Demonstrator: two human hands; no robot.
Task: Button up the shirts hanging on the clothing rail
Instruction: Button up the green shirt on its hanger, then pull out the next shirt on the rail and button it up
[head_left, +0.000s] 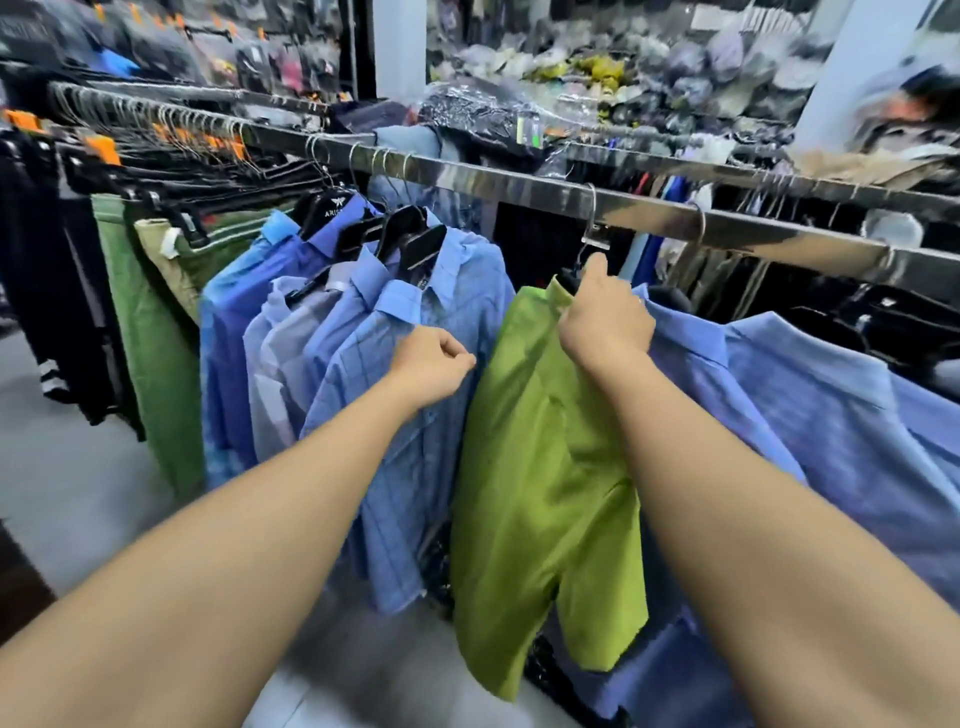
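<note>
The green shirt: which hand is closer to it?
Right. The right hand grips the green shirt at its top by the hanger; the left hand rests on the checked blue shirt beside it.

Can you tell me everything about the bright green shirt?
The lime-green smooth-fabric shirt hangs from the shiny metal clothing rail on a dark hanger, between blue shirts. It is turned sideways, with one short sleeve hanging at the bottom. The right hand grips its top by the hanger. The left hand is beside it, not touching.
</note>
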